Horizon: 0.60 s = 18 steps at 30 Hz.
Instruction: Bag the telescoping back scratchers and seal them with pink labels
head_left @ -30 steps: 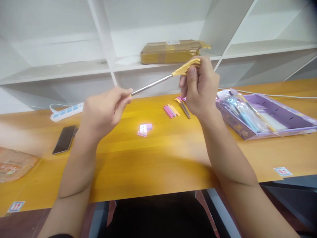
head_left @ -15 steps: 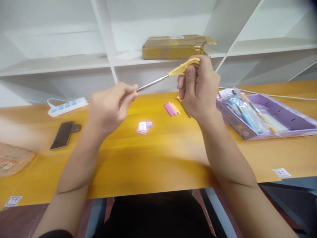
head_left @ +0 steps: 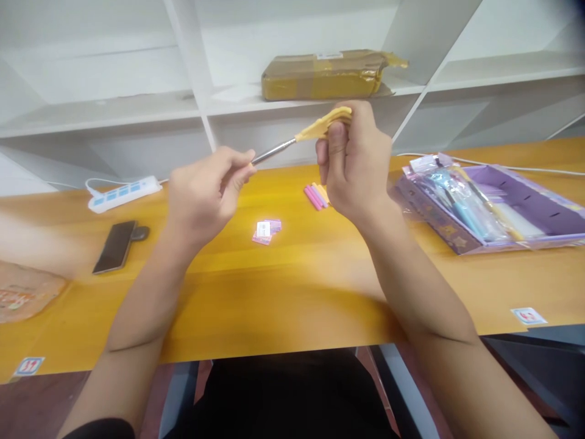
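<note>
A telescopic metal stick with a yellow end (head_left: 276, 150) is held up between my two hands, above the table and slanting up to the right. My left hand (head_left: 205, 198) is closed, its thumb and forefinger pinching the thin metal end. My right hand (head_left: 356, 155) grips the yellow end, which looks flat and ridged; the fingers cover part of it. Below the hands lie small pink and purple cards with a white label (head_left: 265, 231). Several pink, purple and yellow sticks (head_left: 314, 197) lie under my right hand, partly hidden by it.
A purple box (head_left: 461, 238) with plastic-wrapped items stands on the right. At left are a white power strip (head_left: 125, 194), a black phone (head_left: 114, 247) and an orange bag (head_left: 27, 292). A taped brown parcel (head_left: 320, 79) rests on the shelf behind.
My right hand has moved left toward my left hand, and the bare metal length between them is shorter. My left hand keeps almost the same place. The camera view has shifted slightly.
</note>
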Motion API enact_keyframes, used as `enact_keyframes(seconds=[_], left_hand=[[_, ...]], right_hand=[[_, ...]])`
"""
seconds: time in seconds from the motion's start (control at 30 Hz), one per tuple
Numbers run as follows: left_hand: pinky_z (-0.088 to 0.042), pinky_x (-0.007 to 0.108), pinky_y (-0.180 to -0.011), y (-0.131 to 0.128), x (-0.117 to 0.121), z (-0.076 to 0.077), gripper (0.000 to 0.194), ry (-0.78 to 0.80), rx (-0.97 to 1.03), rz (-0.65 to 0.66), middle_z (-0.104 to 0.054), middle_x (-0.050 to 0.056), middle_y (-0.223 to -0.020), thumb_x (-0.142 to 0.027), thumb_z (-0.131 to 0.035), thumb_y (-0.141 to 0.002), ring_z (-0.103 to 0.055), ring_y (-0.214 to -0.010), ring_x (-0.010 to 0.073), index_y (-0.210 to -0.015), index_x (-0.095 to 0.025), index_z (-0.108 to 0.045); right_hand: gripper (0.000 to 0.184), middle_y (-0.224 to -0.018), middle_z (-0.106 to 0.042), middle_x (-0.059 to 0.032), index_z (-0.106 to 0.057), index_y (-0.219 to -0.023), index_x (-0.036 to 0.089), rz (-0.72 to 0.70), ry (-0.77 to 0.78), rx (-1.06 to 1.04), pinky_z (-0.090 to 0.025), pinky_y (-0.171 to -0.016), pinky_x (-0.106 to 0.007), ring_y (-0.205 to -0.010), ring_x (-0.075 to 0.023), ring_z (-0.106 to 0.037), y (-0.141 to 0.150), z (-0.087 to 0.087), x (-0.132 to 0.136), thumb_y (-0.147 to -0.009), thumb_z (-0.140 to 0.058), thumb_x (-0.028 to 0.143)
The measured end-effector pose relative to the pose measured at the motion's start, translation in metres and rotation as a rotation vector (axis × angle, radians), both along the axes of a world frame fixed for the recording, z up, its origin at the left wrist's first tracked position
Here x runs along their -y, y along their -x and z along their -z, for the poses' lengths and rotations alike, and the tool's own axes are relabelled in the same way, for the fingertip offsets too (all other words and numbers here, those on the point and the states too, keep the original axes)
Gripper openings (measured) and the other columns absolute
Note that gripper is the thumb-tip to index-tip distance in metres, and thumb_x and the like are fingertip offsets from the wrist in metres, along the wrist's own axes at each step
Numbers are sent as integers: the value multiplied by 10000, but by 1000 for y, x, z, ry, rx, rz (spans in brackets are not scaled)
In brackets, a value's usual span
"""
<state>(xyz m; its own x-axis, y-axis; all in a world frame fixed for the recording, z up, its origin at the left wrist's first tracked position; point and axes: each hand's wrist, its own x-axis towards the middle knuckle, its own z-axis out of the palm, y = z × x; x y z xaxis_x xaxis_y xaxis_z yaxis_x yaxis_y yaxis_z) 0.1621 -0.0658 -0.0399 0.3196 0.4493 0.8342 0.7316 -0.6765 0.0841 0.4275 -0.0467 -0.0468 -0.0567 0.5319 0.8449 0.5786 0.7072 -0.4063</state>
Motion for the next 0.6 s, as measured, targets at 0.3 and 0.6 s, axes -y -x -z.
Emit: enact_keyframes(seconds=[0.3, 0.6], left_hand=[[-646, 330, -791, -3, 6, -4, 260, 40, -44, -65, -836, 10, -1018, -428, -533, -1180, -797, -882, 175, -1173, -277, -745], [-653, 356, -874, -12, 12, -4, 306, 102, -36, -43, -812, 8, -1077, -479, -470, -1206, -815, -1004, 193, -1200, -287, -709]], right_hand=[[518, -946, -736, -44, -499, -1309, 349, 64, 146, -2, -494, -691, -418, -756, -235, -689, 6, 7, 0, -1168, -206, 752], [406, -829, -629, -6, -510, -1245, 327, -38, 88, -107, -462, -640, -378, -614, -189, -539, 11, 5, 0, -1196, -314, 680]])
